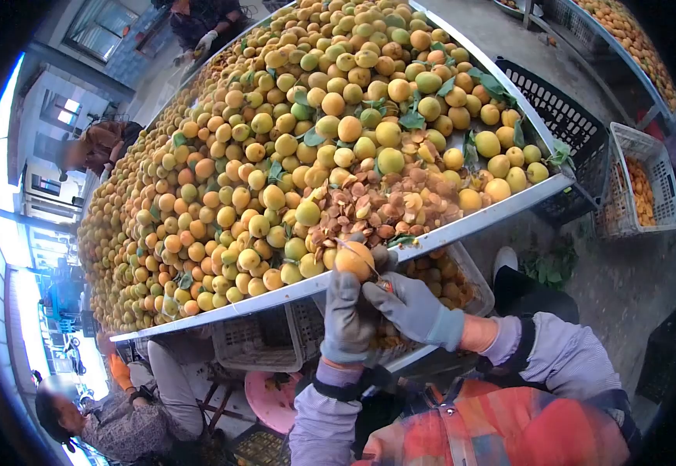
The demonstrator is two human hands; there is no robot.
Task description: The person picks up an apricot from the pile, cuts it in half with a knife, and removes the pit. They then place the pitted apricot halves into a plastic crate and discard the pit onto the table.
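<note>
My left hand [347, 314], in a grey work glove, is closed around an orange apricot [354, 261] at the table's near edge. My gloved right hand [417, 309] is closed close beside it, fingers pinched at the fruit's right side. A thin, light strip or wire shows at the apricot by those fingers; what the right hand holds is too small to make out. Just beyond both hands lies a heap of brown pits and split pieces [385, 203]. Whole apricots [221, 186] with some green leaves cover the rest of the metal-edged table [501, 220].
Below the edge stand a crate of apricot pieces [474, 283] and another plastic crate [256, 349]. A pink basin [273, 400] is lower left. Black [563, 116] and white crates [620, 203] stand right. Co-workers are at left [113, 423], [101, 147] and the far side [198, 19].
</note>
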